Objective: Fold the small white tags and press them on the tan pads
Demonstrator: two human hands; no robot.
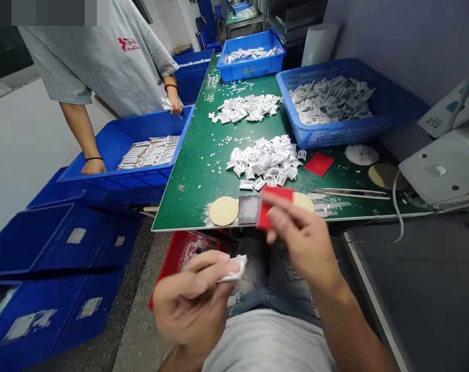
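My left hand (196, 294) pinches a small white plastic part (236, 267) between thumb and fingers, held above my lap. My right hand (302, 237) grips a red square sheet (266, 209) that looks like sandpaper, at the table's front edge. Part of that sheet is covered by my blurred fingers. The part and the sheet are apart. Beyond my hands, a pile of similar white plastic parts (266, 160) lies on the green table (191, 181). At the table edge are a cream round disc (223, 211), a dark grey square (249, 209) and a second cream disc (305, 202), partly hidden.
Another red square (319, 164), metal tweezers (353, 193) and more discs lie right. A blue basket (308, 135) and a blue bin (253, 67) hold white parts. A co-worker (114, 62) stands left over a blue crate (141, 173). A red bin (172, 258) sits below the table.
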